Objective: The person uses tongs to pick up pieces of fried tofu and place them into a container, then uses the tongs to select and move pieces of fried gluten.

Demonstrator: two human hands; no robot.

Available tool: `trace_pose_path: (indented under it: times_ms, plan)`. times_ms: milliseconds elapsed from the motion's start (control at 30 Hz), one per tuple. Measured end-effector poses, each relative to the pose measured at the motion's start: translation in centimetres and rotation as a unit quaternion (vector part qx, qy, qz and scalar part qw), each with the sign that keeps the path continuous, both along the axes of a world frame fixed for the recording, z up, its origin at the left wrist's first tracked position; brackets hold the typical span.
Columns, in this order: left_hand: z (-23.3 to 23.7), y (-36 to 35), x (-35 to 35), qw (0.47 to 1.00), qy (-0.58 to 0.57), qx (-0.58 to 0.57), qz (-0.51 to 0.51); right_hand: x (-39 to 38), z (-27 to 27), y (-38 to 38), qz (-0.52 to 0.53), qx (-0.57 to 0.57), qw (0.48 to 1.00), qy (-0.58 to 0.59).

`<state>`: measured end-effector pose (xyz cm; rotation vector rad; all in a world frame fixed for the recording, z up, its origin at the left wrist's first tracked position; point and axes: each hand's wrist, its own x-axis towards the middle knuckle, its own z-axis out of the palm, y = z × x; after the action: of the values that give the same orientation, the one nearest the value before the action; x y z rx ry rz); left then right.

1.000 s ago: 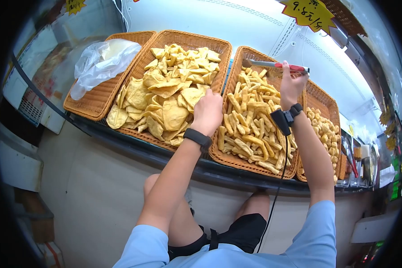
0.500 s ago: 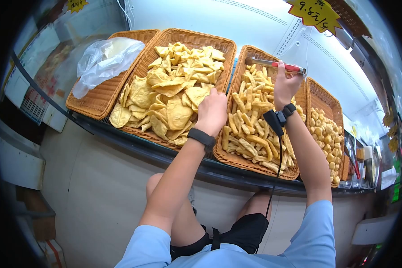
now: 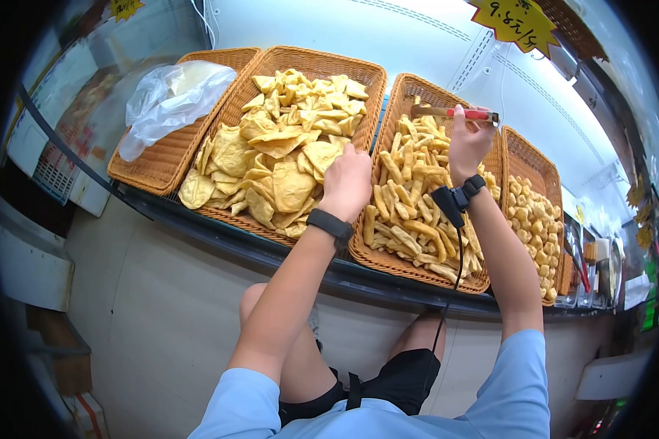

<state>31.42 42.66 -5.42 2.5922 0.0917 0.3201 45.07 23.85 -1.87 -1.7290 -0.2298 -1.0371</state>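
My left hand (image 3: 348,179) is closed at the right side of a wicker basket (image 3: 322,64) of flat yellow fried pieces (image 3: 294,184). Its fingers curl down by the rim, and whatever they hold is hidden. My right hand (image 3: 467,143) grips red-handled tongs (image 3: 436,112), held level over the far end of another wicker basket (image 3: 399,95). Their brown tip points left, above a heap of fried sticks (image 3: 417,212). Both wrists wear black bands, and a black device with a cable hangs at the right one.
At the left, a clear plastic bag (image 3: 176,99) lies on another wicker basket (image 3: 146,164). A basket of small round fried puffs (image 3: 538,227) stands to the right. Yellow price signs (image 3: 516,23) hang above. Glass panels (image 3: 73,124) and a dark counter edge (image 3: 293,267) border the display.
The tongs have tilted slightly, their left tip dropping a little and shifting right. My right hand has moved down marginally. My left hand stays in place.
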Motion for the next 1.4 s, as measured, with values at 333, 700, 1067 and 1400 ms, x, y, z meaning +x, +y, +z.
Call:
trace_pose_path:
  times_ms: [333, 700, 1067, 1400]
  plan:
    - [-0.1, 0.1, -0.1, 0.999, -0.013, 0.027, -0.012, -0.1, 0.0, -2.5, 0.024, 0.046, 0.998, 0.028]
    - [-0.1, -0.1, 0.1, 1.000, 0.000, 0.024, 0.007, 0.8, 1.1, -4.3, 0.056, 0.132, 0.989, 0.045]
    - [0.0, -0.1, 0.1, 0.999, 0.008, 0.033, 0.001, -1.9, 6.2, -7.2, 0.088, 0.155, 0.984, 0.018]
    - [0.0, 0.0, -0.1, 1.000, 0.008, 0.006, -0.003, -9.5, 11.0, -10.8, 0.132, 0.136, 0.979, 0.077]
